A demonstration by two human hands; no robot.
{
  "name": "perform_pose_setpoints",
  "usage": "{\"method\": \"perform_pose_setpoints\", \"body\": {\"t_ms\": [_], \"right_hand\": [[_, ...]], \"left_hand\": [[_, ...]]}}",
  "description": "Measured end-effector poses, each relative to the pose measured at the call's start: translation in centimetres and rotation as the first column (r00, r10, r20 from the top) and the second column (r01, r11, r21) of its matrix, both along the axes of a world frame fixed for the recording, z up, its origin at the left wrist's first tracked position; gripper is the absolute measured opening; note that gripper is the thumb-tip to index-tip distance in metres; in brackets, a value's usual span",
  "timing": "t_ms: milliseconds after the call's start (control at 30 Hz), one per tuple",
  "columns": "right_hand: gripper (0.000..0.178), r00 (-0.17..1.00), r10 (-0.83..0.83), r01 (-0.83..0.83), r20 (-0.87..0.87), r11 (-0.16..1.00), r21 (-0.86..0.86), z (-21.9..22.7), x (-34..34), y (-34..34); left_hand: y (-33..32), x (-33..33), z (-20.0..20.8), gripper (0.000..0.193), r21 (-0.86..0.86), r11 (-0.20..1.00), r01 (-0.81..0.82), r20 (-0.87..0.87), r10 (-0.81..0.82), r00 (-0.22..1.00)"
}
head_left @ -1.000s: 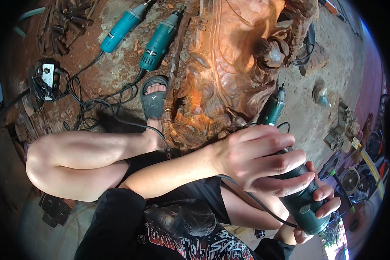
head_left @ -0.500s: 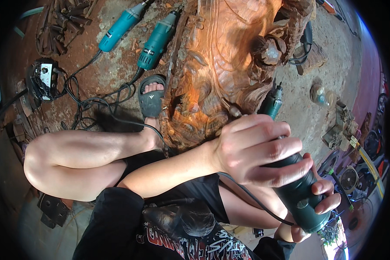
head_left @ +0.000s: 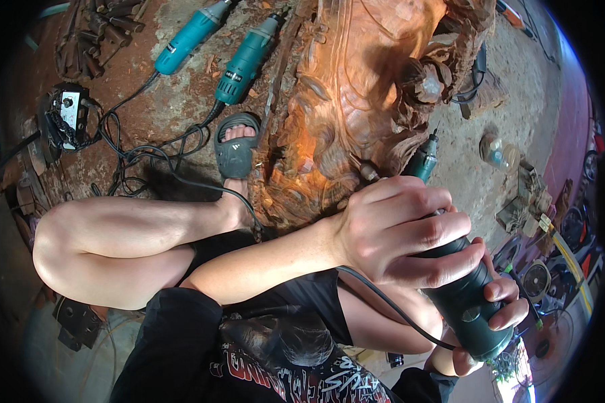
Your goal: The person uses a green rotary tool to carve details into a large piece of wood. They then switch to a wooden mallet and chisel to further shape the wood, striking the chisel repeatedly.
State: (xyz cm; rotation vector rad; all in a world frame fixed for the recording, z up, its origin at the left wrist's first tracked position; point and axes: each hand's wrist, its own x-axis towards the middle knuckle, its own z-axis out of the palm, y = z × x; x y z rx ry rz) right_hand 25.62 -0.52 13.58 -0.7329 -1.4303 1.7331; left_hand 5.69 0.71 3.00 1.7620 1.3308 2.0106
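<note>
My left hand wraps from above around the dark green body of an electric die grinder. My right hand grips the grinder's rear end from the far right side. A narrow metal tip shows just beyond my left knuckles, over the carved wood; whether it touches the surface I cannot tell. The large orange-brown wood carving has flowing grooves and a rough, rounded knob. Beside it, partly hidden by my left hand, is another green grinder. A black cord runs from the held grinder beneath my left forearm.
Two teal grinders lie left of the carving, their cords tangled near a control box. Many chisel-like pieces are piled at the far left. My sandaled foot rests against the carving. A jar and wood scraps lie right.
The whole view has shifted slightly. Both hands keep the same grip on the grinder, with hardly any movement.
</note>
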Motion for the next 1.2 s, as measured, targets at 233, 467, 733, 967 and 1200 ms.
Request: {"method": "perform_pose_setpoints", "body": {"t_ms": [233,467,733,967,1200], "right_hand": [[0.064,0.997,-0.048,0.048,0.065,0.999,-0.008,0.8,-0.1,-0.7],[0.063,0.993,-0.104,0.105,0.049,0.994,-0.026,0.7,0.2,-1.6],[0.052,0.983,-0.173,0.173,-0.063,0.985,-0.004,-0.3,0.2,-2.3],[0.052,0.983,-0.180,0.181,-0.045,0.983,0.025,-0.9,0.6,-2.9],[0.044,0.960,-0.278,0.276,-0.046,0.960,-0.034,-0.4,-0.3,-2.3]], "left_hand": [[-0.4,0.0,0.0,0.033,-0.003,0.999,0.043,-0.044,-0.043,0.998],[-0.6,0.0,-0.1,0.035,0.012,0.996,0.087,-0.075,-0.086,0.993],[-0.8,0.1,0.0,0.034,0.022,0.992,0.126,-0.090,-0.124,0.988],[-0.9,0.1,0.1,0.034,0.006,0.986,0.167,-0.139,-0.164,0.977],[-1.1,0.0,-0.2,0.034,-0.001,0.984,0.178,-0.200,-0.174,0.964]]}}
